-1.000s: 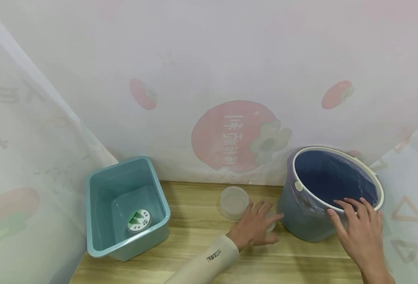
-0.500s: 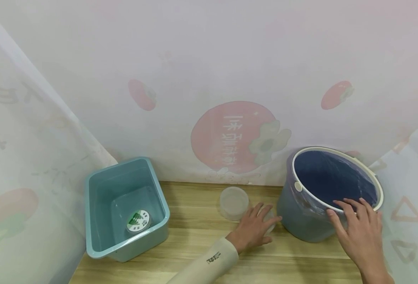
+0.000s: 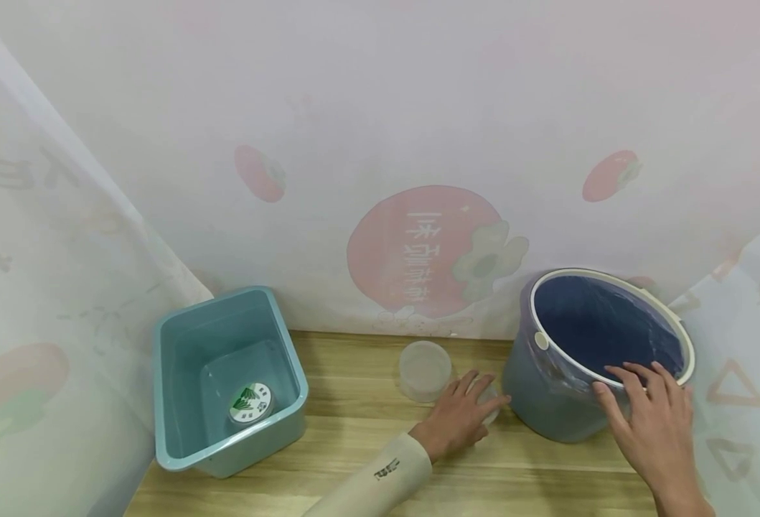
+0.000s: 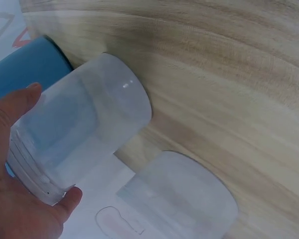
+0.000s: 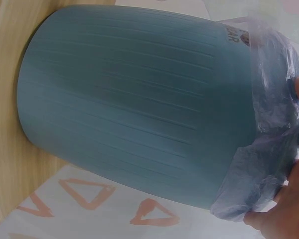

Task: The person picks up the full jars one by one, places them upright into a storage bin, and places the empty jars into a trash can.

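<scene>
My left hand [image 3: 453, 422] lies over a translucent plastic jar [image 4: 84, 114] standing on the table, its thumb and fingers round the jar's top. In the head view the hand covers most of that jar. Beside it, a bit further back and left, stands a second translucent jar [image 3: 425, 370]. My right hand [image 3: 656, 431] holds the near rim of a blue trash can [image 3: 550, 391], fingers hooked over the edge and thumb outside. A clear plastic bag liner [image 5: 274, 99] is folded down over the can's rim.
At left on the wooden table [image 3: 347, 459] stands a teal basin [image 3: 163, 409]. A round container [image 3: 251, 402] with a green and white lid is inside it. A pale curtain [image 3: 302, 244] with strawberry prints hangs behind and at both sides.
The left thumb has drawn in toward the jar, and the fingers have closed slightly around it. My right hand stays on the trash can's rim.
</scene>
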